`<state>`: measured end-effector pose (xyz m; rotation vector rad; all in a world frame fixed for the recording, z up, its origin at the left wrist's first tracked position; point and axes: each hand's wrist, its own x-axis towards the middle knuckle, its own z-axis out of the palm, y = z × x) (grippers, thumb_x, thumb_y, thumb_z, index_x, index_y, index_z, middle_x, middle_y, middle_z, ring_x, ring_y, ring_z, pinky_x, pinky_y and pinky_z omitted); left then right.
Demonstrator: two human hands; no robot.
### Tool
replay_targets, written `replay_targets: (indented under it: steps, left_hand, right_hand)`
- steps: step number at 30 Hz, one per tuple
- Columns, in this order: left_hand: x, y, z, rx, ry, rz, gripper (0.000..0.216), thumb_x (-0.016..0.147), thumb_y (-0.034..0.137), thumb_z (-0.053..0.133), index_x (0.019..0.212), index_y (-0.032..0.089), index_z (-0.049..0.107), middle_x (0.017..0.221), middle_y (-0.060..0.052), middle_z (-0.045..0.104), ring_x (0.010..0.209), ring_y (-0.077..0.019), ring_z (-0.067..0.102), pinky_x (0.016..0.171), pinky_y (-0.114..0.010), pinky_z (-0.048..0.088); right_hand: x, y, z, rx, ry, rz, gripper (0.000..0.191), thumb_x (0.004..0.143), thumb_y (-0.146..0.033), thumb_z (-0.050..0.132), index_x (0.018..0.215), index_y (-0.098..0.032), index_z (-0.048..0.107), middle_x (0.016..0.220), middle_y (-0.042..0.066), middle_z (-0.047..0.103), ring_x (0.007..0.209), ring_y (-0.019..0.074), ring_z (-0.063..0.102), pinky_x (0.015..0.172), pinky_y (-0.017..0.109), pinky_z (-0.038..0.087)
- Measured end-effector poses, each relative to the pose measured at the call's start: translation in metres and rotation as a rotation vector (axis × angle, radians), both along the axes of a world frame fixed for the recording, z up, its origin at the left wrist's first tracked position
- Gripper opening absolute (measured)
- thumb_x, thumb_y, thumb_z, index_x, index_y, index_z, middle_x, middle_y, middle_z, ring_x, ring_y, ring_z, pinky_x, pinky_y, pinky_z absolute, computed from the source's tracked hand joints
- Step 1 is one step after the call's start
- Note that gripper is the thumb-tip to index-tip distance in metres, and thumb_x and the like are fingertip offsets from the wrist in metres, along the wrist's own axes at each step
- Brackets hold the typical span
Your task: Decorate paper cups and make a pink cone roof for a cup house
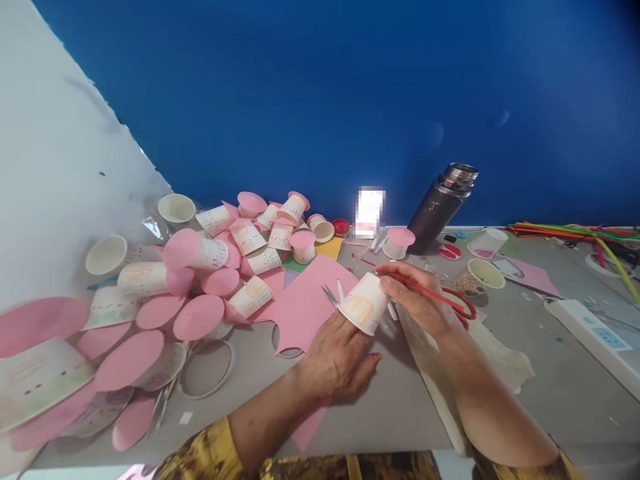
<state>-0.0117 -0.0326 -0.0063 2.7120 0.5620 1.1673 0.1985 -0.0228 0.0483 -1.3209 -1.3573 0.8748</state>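
My left hand (pixel 336 357) holds a white paper cup (pixel 364 303) lying on its side, fingers wrapped round its base. My right hand (pixel 417 300) grips red-handled scissors (pixel 445 298) whose blades (pixel 330 294) stick out at the cup's rim, towards the left. Both hands work just above a sheet of pink paper (pixel 305 300) on the grey table (pixel 390 393).
A heap of paper cups capped with pink discs (pixel 210 267) fills the table's left side. A dark metal flask (pixel 440 203), more cups (pixel 479 277), a white power strip (pixel 590 330) and coloured sticks (pixel 575 232) lie right. A blue wall stands behind.
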Motion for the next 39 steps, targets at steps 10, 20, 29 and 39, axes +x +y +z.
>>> replay_targets:
  steps: [10, 20, 29, 39]
  left_hand:
    - [-0.008, -0.007, 0.017, -0.552, -0.329, -0.206, 0.064, 0.102, 0.053, 0.045, 0.157, 0.02, 0.04, 0.144, -0.019, 0.059, 0.136, -0.0366, 0.057, 0.113, -0.056, 0.047]
    - [0.002, 0.004, -0.007, -0.081, 0.167, 0.428, 0.055, 0.096, 0.04, 0.063, 0.141, 0.01, 0.052, 0.144, -0.028, 0.058, 0.138, -0.0425, 0.053, 0.108, -0.064, 0.049]
    - [-0.003, 0.017, -0.01, -0.107, 0.082, 0.496, 0.075, 0.096, 0.037, 0.064, 0.157, 0.008, 0.031, 0.158, -0.029, 0.045, 0.152, -0.0416, 0.037, 0.116, -0.064, 0.042]
    - [-0.005, 0.015, -0.007, -0.128, 0.066, 0.478, 0.08, 0.097, 0.039, 0.063, 0.16, 0.012, 0.023, 0.158, -0.029, 0.044, 0.15, -0.0435, 0.039, 0.114, -0.067, 0.042]
  right_hand:
    - [0.0, -0.007, 0.011, 0.201, -0.029, 0.104, 0.035, 0.089, -0.047, 0.071, 0.118, -0.027, 0.074, 0.117, 0.006, 0.076, 0.103, 0.0268, 0.071, 0.084, 0.037, 0.056]
    - [-0.006, -0.012, 0.002, 0.666, 0.215, -0.282, 0.035, 0.104, -0.044, 0.053, 0.102, -0.021, 0.08, 0.079, 0.006, 0.076, 0.067, 0.0195, 0.065, 0.06, 0.035, 0.046]
    - [-0.003, -0.023, 0.011, 0.523, 0.261, -0.195, 0.018, 0.097, -0.033, 0.067, 0.092, -0.019, 0.078, 0.07, 0.004, 0.072, 0.062, 0.0174, 0.066, 0.05, 0.029, 0.046]
    - [-0.006, -0.026, 0.01, 0.511, 0.202, -0.114, 0.02, 0.099, -0.034, 0.064, 0.093, -0.02, 0.076, 0.071, 0.005, 0.072, 0.069, 0.0182, 0.065, 0.053, 0.029, 0.047]
